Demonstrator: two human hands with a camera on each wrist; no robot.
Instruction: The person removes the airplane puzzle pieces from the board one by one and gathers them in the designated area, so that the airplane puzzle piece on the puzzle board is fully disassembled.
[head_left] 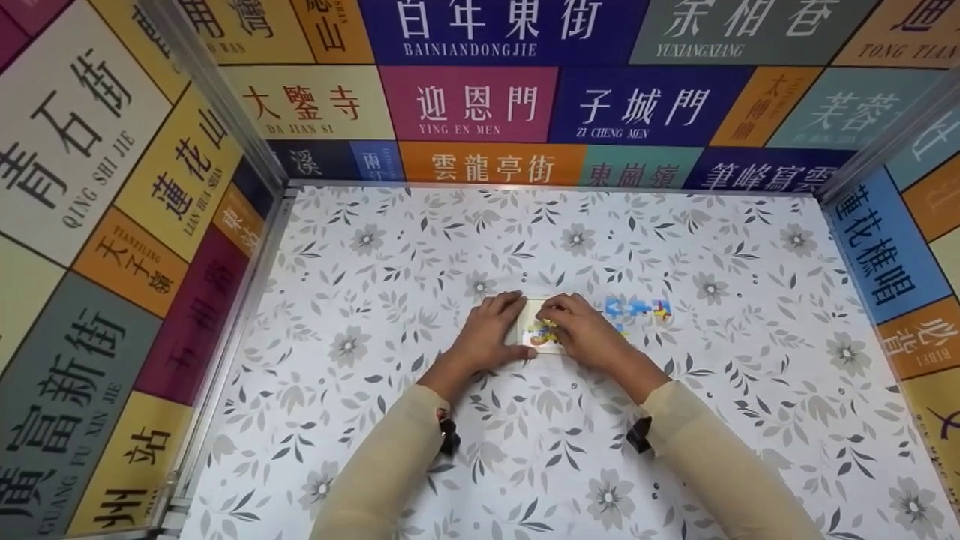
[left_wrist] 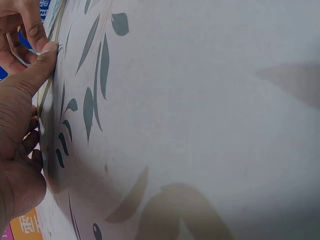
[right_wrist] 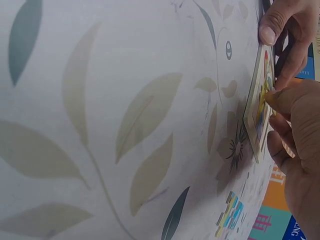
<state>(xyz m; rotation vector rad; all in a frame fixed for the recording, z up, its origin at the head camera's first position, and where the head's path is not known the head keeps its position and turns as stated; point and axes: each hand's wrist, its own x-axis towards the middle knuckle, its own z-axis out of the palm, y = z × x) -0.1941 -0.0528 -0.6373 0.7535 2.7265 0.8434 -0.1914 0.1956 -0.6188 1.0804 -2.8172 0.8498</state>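
Observation:
A small wooden puzzle board (head_left: 531, 309) lies on the table between both hands, its lower part filled with colourful pieces. My left hand (head_left: 487, 334) grips the board at its left side, fingers at the far edge and thumb on the near edge. Over the board's right half, my right hand (head_left: 589, 330) bends its fingers down to the pieces. The right wrist view shows its fingertips pinching a yellow puzzle piece (right_wrist: 267, 96) at the board's surface; the piece is mostly hidden. Loose blue puzzle pieces (head_left: 637, 307) lie right of the board, partly behind the right hand.
The table (head_left: 450, 240) has a white cover with grey flowers and leaves. Panels with large printed characters (head_left: 480, 105) stand along its back and both sides. A dark band (head_left: 448, 435) sits on the left wrist, another (head_left: 639, 433) on the right.

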